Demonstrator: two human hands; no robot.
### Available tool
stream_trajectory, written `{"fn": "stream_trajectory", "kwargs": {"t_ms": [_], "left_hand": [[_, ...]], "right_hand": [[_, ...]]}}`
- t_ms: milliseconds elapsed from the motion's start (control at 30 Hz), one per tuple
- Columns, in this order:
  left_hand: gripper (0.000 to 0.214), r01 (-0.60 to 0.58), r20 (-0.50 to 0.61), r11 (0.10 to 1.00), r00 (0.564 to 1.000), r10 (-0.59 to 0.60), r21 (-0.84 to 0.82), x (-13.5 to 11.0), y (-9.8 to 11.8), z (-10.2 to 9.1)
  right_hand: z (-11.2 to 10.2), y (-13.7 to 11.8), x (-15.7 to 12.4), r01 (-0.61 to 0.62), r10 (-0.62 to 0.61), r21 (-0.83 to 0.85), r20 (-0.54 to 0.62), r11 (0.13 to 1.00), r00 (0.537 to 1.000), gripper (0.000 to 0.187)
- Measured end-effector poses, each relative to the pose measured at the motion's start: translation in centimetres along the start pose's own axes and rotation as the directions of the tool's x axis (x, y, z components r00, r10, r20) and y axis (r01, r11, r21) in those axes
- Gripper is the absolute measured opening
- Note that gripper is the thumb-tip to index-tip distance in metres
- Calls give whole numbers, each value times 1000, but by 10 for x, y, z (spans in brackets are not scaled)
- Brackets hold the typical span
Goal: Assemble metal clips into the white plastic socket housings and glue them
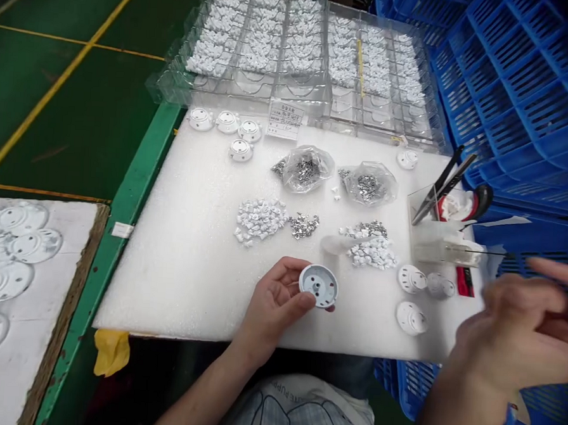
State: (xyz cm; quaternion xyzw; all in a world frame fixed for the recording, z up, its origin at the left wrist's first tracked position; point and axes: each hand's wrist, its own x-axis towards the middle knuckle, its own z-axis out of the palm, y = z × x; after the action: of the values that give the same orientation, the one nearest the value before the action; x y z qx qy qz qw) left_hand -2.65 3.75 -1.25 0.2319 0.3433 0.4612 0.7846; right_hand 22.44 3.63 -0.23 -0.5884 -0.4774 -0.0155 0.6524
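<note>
My left hand (275, 298) holds a round white plastic cap (319, 286) between thumb and fingers, hollow side up, just above the white foam sheet (186, 258). My right hand (520, 326) is blurred at the right edge, off the foam and over the blue crates; its fingers stretch out toward the right, and I cannot make out whether anything is in them. Heaps of small white parts (261, 219) (372, 246) and small metal pieces (304, 225) lie on the foam beyond my left hand.
Three more caps (411, 298) lie at right, several (226, 127) at the far left. Two bags of metal bits (307, 168) (368, 184), clear trays of white parts (297, 42) behind. A clear box with tweezers (439, 214), blue crates (519, 91) at right. Another tray of caps (9, 268) at left.
</note>
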Motion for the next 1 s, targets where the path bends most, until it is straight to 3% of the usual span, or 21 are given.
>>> {"fn": "stream_trajectory", "kwargs": {"t_ms": [100, 200, 300, 367, 433, 533, 600, 667, 800, 900, 1000], "left_hand": [[40, 1, -17, 998, 1000, 0, 57, -2, 1, 0], [32, -60, -11, 982, 998, 63, 178, -3, 5, 0], [24, -203, -25, 908, 973, 228, 368, -2, 10, 0], [21, -288, -29, 834, 940, 340, 471, -1, 11, 0], [19, -329, -20, 787, 917, 397, 522, 1, 10, -1], [15, -332, -24, 764, 910, 413, 554, 1, 6, -2], [14, -324, -37, 764, 910, 412, 558, 1, 4, -4], [14, -311, -42, 770, 916, 400, 557, 0, 3, -5], [11, -301, -17, 716, 916, 400, 630, 0, 5, -5], [13, -326, 32, 625, 901, 434, 710, 1, 9, -3], [15, -358, 67, 577, 884, 463, 734, 3, 12, -1]], "right_hand": [[21, -28, -21, 93, -77, -59, 230, 994, 970, 32], [44, -38, -28, 129, -39, -139, 517, 982, 855, 47], [60, -34, -23, 255, -81, -174, 655, 951, 751, 35], [64, -32, -20, 290, -119, -158, 657, 944, 744, 19], [64, -32, -17, 197, -80, -135, 594, 971, 801, 13], [61, -36, -16, -122, 78, 62, 477, 991, 876, 19], [61, -40, -15, -297, 164, 245, 449, 923, 878, 26], [63, -45, -15, -390, 212, 337, 460, 857, 862, 26], [65, -50, -14, -508, 252, 389, 546, 768, 799, 38], [61, -48, -15, -623, 259, 341, 693, 704, 673, 47], [55, -46, -16, -679, 244, 268, 793, 683, 558, 36]]}}
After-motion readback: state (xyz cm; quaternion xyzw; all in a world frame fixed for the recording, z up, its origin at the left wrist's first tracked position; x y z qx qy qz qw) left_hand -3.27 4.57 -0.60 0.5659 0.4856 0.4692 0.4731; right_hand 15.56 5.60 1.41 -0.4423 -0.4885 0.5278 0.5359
